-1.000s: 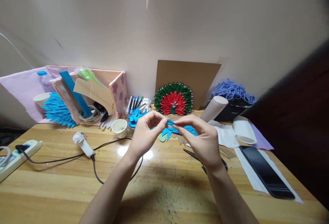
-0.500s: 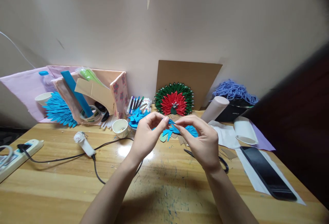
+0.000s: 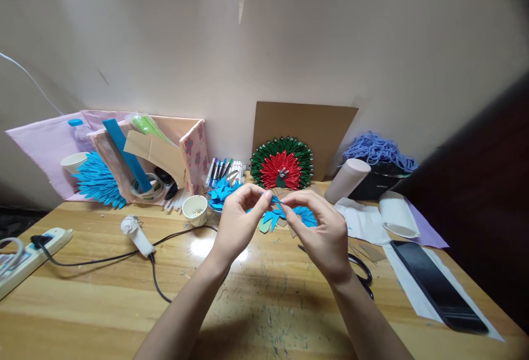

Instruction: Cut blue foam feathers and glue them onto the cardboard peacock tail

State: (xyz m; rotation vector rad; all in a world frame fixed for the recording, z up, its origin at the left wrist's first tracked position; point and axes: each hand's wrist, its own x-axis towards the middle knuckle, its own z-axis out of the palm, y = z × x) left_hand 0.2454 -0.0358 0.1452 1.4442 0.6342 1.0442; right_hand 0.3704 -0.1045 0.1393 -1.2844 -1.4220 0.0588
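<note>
You've got that little blue paper piece [image 3: 273,201] pinched between your left hand [image 3: 237,222] and right hand [image 3: 324,233] above the table's [image 3: 103,288] back edge, so I'd keep both grips snug near the fold and crease slowly.

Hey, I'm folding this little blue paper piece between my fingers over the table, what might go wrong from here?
The blue paper piece is pinched only at the fingertips of the left hand and right hand, so it may slip or tear. If it drops, it could get lost among the blue cutouts right beneath. The scissors lie by your right wrist, and the glue gun looks plugged in, its cord running near your left forearm; either might snag.
</note>
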